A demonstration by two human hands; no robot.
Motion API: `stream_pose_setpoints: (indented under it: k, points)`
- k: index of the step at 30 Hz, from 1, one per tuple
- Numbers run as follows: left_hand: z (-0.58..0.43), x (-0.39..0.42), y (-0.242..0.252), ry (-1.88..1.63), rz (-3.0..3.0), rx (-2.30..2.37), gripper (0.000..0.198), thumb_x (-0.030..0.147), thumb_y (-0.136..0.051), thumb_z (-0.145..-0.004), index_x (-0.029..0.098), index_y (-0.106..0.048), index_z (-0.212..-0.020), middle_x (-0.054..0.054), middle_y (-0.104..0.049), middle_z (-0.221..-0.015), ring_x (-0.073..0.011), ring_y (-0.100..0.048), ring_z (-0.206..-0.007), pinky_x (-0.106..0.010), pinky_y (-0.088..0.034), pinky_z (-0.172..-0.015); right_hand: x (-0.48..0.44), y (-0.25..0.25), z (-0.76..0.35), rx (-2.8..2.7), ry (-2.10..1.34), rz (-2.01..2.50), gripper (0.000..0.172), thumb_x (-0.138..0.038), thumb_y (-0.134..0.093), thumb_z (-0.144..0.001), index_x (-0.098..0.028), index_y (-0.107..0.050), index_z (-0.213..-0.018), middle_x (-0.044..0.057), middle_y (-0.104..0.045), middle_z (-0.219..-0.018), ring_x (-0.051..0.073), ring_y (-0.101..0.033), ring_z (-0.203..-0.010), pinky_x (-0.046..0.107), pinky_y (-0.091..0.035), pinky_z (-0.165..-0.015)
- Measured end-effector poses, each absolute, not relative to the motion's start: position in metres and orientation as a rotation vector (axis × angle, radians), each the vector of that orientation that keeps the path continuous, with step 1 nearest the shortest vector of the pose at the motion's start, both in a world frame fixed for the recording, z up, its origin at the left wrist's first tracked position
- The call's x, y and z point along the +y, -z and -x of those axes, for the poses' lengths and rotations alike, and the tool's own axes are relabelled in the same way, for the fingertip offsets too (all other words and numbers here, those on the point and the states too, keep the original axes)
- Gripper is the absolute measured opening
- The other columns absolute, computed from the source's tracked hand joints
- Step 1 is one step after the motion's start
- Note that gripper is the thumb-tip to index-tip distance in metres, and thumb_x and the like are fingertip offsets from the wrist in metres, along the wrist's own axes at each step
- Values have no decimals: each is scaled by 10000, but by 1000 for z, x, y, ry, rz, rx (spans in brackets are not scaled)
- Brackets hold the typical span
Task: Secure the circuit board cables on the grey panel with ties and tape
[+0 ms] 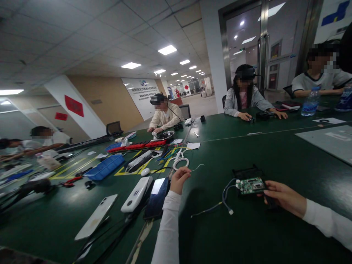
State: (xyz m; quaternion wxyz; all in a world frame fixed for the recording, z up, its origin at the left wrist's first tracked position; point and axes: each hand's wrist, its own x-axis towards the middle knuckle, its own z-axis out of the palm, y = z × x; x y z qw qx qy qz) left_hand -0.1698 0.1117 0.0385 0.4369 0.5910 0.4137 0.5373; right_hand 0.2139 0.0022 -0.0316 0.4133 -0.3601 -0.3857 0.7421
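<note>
My left hand (pixel 180 179) is closed in a pinch above the table, and a thin white strand (pixel 198 167), perhaps a wire or a tie, sticks out from its fingertips. On the right, my right hand (pixel 286 196) grips the edge of a green circuit board (pixel 250 185) between thumb and fingers. A black plastic housing (pixel 247 171) sits behind and under the board. From the board's left side hangs a bundle of grey-blue wires (pixel 226 196) with a white connector, trailing over the table.
Left of my left arm lie a dark phone (pixel 157 198), a white power bank (pixel 136 194) and a white phone (pixel 96 217). Beyond are a blue tray (pixel 106 167), red power strips (pixel 140 145) and cables. Several people sit around the green table (pixel 220 238). A water bottle (pixel 310 102) stands far right.
</note>
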Motion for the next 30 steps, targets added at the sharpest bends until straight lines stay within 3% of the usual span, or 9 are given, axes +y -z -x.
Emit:
stream_pose_setpoints:
  k: [4,9,12,18,24,30]
  points:
    - [170,111,-40,-1331,-1452,1036,169,229,-666,-592,150,-587,-719,-35,-580,-899,-162,-546,-827,-277,-452,-706,2,33,-215,-963,-1871,919,506,-259,-595,-743,-196,-384,-1198,76,-542,-1054,149,-580,-771,323,-475,-725]
    - [172,112,-38,-1329,-1407,1065,189,258,-644,-626,152,-592,-773,-13,-594,-747,-144,-564,-735,-284,-458,-700,1,31,-214,-966,-1873,890,460,-253,-580,-756,-206,-403,-1178,68,-546,-1045,150,-580,-779,324,-473,-729]
    - [172,113,-37,-1341,-1381,1071,210,268,-644,-627,157,-594,-799,-8,-590,-761,-135,-564,-725,-282,-462,-704,2,33,-214,-963,-1859,906,443,-255,-599,-738,-197,-434,-1145,68,-550,-1037,148,-581,-770,318,-476,-721]
    - [170,110,-39,-1332,-1358,1029,318,247,-642,-629,162,-574,-928,-5,-567,-748,-165,-582,-776,-305,-467,-722,3,35,-214,-952,-1861,943,434,-263,-611,-724,-188,-452,-1121,69,-555,-1029,150,-582,-768,314,-477,-711]
    - [168,108,-40,-1337,-1451,1008,459,194,-670,-606,187,-515,-1038,22,-524,-766,-129,-575,-706,-318,-477,-738,1,30,-213,-966,-1873,910,376,-252,-592,-747,-184,-466,-1094,73,-549,-1045,146,-580,-780,308,-473,-727]
    - [167,107,-40,-1284,-1482,1045,508,202,-677,-602,192,-480,-1071,4,-508,-861,-128,-586,-708,-348,-480,-761,3,34,-215,-956,-1869,930,446,-254,-609,-728,-204,-449,-1141,62,-558,-1023,146,-583,-766,317,-477,-721]
